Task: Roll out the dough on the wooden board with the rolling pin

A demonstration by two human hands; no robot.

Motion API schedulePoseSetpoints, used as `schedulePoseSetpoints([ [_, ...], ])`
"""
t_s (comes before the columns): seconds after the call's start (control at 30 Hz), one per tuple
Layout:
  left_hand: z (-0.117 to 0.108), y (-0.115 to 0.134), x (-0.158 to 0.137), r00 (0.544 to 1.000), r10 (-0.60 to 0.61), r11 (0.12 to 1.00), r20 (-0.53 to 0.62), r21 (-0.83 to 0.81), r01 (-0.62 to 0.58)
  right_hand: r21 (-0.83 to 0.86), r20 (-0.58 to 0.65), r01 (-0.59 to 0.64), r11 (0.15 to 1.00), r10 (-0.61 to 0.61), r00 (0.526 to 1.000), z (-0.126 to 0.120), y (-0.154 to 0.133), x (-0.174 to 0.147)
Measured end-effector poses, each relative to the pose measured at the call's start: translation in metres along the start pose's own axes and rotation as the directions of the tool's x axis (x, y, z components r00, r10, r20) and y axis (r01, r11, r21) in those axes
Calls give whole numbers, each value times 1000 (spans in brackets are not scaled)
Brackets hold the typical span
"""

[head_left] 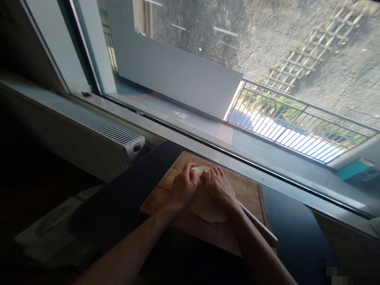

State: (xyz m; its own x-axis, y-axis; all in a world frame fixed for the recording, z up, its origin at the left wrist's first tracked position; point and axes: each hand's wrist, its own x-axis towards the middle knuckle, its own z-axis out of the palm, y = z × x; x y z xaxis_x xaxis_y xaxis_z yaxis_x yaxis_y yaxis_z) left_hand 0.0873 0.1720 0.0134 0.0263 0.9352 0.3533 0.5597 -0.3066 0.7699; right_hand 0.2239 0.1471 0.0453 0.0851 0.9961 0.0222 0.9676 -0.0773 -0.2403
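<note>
A flattened round of pale dough [208, 209] lies on a wooden cutting board [243, 189]. At the dough's far left edge, my left hand [184, 185] has its fingers curled in and closed on the rim. My right hand [218, 185] rests over the far right part, its bent fingers closed on the dough near the far edge. Both palms hide some of the dough. A slim rolling pin [261, 226] lies slantwise along the board's right side, partly behind my right forearm.
The board stands on a dark table [118, 202] with rounded corners. Beyond it run a window sill [190, 146] and a large window. To the left is a white radiator [101, 138]. A pale, flat-looking item [53, 225] is low at the left, in shadow.
</note>
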Motion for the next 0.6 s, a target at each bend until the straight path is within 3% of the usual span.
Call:
schedulePoseSetpoints([
  [0.1, 1, -1, 0, 1000, -2, 1000, 7, -11, 2, 3, -45, 58, 998, -58, 997, 10, -8, -14],
  [0.3, -1, 1, 0, 1000, -15, 1000, -2, -19, 15, -121, -58, -155, 980, 149, 987, -16, 21, 32],
  [0.37, -2, 2, 0, 1000, -17, 999, -2, -35, 17, -129, -14, -118, 985, 117, 993, -19, 19, 31],
  [0.5, -3, 2, 0, 999, -41, 998, 15, -50, 42, -56, 34, 75, 996, -73, 997, -2, -1, -1],
  [0.6, -2, 1, 0, 999, -32, 998, 10, -55, 33, -7, 9, 79, 997, -79, 997, 6, -3, -7],
])
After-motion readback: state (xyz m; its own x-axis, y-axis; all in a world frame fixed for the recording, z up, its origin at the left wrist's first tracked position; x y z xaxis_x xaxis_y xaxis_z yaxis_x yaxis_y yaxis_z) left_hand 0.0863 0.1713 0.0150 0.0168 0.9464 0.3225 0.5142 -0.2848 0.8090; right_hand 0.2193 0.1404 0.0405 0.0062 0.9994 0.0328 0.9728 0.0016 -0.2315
